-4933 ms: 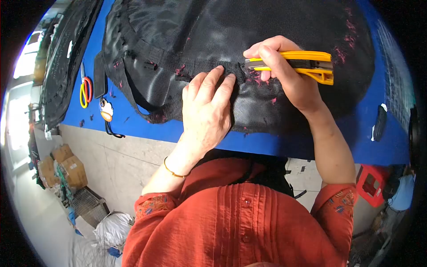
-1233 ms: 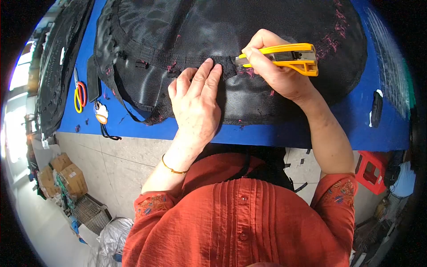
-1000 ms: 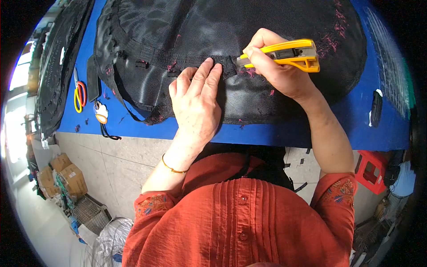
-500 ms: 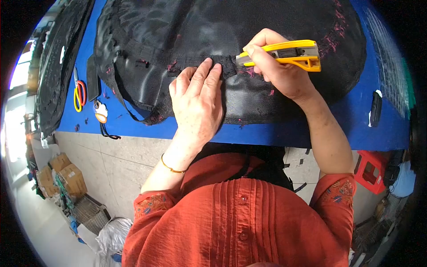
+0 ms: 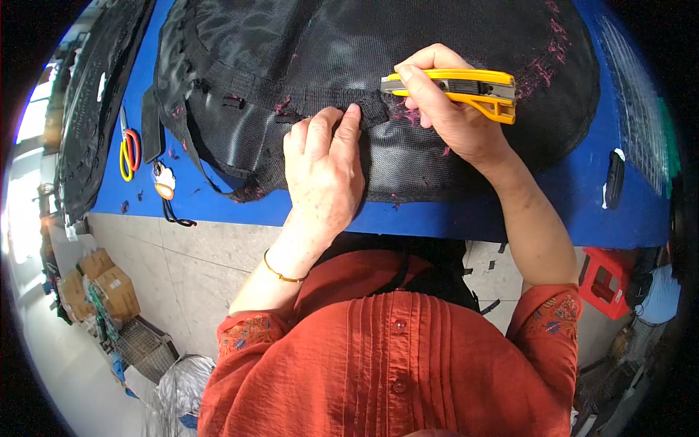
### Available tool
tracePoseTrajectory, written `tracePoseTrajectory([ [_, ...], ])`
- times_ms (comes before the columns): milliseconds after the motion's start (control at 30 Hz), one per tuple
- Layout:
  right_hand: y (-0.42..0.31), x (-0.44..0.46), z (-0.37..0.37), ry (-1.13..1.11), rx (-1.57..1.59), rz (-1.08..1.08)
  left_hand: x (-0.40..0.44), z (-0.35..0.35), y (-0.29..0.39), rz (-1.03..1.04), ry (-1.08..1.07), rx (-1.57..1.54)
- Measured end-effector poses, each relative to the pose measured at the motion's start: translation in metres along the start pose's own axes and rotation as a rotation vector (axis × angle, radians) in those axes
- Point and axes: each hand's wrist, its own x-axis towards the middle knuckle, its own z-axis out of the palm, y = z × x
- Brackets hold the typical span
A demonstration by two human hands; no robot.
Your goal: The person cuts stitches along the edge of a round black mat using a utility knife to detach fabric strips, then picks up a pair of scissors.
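A large rounded piece of black mesh fabric (image 5: 328,44) lies on the blue table with tufts of pink thread (image 5: 553,54) on it. My left hand (image 5: 324,164) rests at its near part, fingers bent and pressed onto a black webbing strip (image 5: 373,111); the thumb is hidden. In my right hand (image 5: 459,120) is a yellow utility knife (image 5: 473,84), held like a pen. Its metal tip points left, close to the strip's upper edge. Loose pink threads (image 5: 409,114) lie just below the tip.
Scissors (image 5: 129,149) with red and yellow handles lie left on the blue table (image 5: 240,213), near a white and orange tag (image 5: 164,182) on a cord. A small black roll (image 5: 614,178) sits at right. Cardboard boxes (image 5: 116,291) and a red plastic stool (image 5: 608,280) stand on the floor.
The knife in my right hand has shifted slightly left and up along the strip. My left fingers have drawn back a little towards me and bent more.
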Motion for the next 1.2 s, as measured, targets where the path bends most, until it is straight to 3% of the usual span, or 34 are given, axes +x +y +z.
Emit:
tracePoseTrajectory([
  [233, 0.003, 0.001, 0.000, -0.002, -0.135, -0.086, 0.002, -0.003, 0.003, -0.025, -0.005, 0.002],
  [300, 0.009, 0.002, 0.001, 0.033, -0.203, -0.280, 0.002, -0.002, 0.003, -0.031, -0.003, 0.002],
  [600, 0.002, 0.003, -0.004, -0.016, -0.185, -0.155, 0.002, 0.000, 0.002, -0.001, 0.006, 0.012],
  [733, 0.000, 0.004, -0.003, 0.020, -0.202, -0.235, 0.003, -0.001, 0.003, -0.025, 0.011, 0.001],
  [800, -0.005, 0.004, -0.004, -0.010, -0.168, -0.072, 0.003, 0.000, 0.003, -0.027, 0.027, -0.009],
  [1200, -0.003, 0.003, -0.007, -0.034, -0.112, -0.068, 0.003, -0.001, 0.003, -0.027, 0.022, -0.016],
])
